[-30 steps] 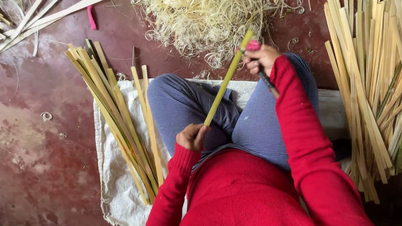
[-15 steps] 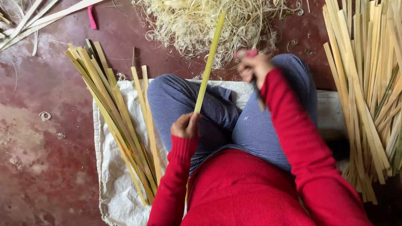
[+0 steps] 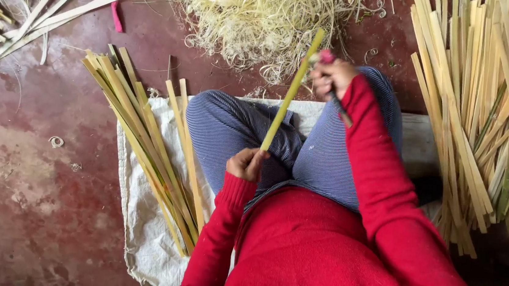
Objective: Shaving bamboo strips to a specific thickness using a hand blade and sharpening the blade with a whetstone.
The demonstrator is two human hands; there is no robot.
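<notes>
Red floor (image 3: 28, 203) lies under us, with a white sack (image 3: 144, 213) where we sit. Our left hand (image 3: 246, 164) grips the low end of a green strip (image 3: 290, 91) over our knees. Our right hand (image 3: 333, 76) is closed on a pink-handled tool (image 3: 325, 56) beside the strip's top. Shavings (image 3: 260, 8) pile ahead, and sticks (image 3: 144, 139) lie to our left.

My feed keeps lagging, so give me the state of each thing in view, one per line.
Left hand: shut on green strip's lower end.
Right hand: shut on a pink-handled tool.
Green strip: tilted, over the lap.
Strip bundle: lying on white sack.
Shavings pile: loose, on floor.
</notes>
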